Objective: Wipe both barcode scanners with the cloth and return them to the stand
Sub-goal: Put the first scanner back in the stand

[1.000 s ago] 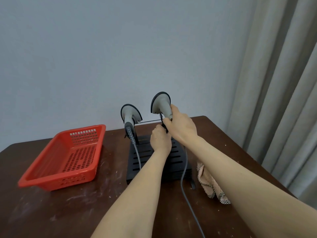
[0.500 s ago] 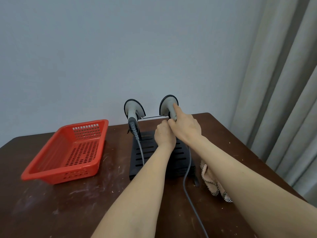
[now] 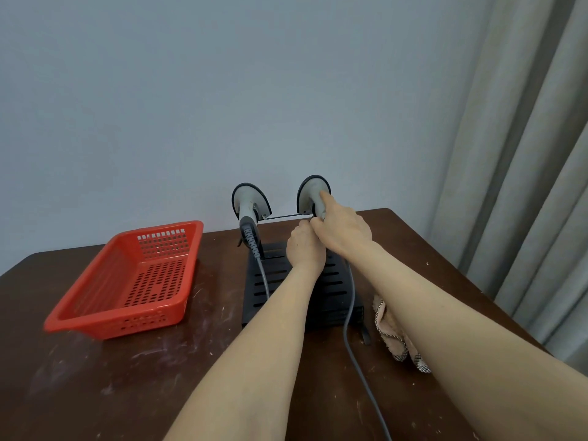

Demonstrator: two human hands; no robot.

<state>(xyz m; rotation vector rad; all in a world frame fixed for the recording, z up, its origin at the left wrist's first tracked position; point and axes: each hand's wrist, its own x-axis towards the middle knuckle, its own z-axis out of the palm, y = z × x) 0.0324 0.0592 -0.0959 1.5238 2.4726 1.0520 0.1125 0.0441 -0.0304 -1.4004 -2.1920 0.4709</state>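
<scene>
Grey left scanner (image 3: 249, 202) racked; my right hand (image 3: 343, 230) grips the right scanner (image 3: 313, 192) at the stand's (image 3: 334, 281) one o'clock; left hand (image 3: 305, 248) unreadable; nearly done, I judge.

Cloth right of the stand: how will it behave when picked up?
The cloth lies crumpled in folds, so it is probably floppy, draping from a pinch. Looks thin, likely light. Fuzzy surface suggests little slip.

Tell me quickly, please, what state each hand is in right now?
Left hand: curled beneath the right scanner; grip cannot be told.
Right hand: grips the right scanner's handle.
</scene>
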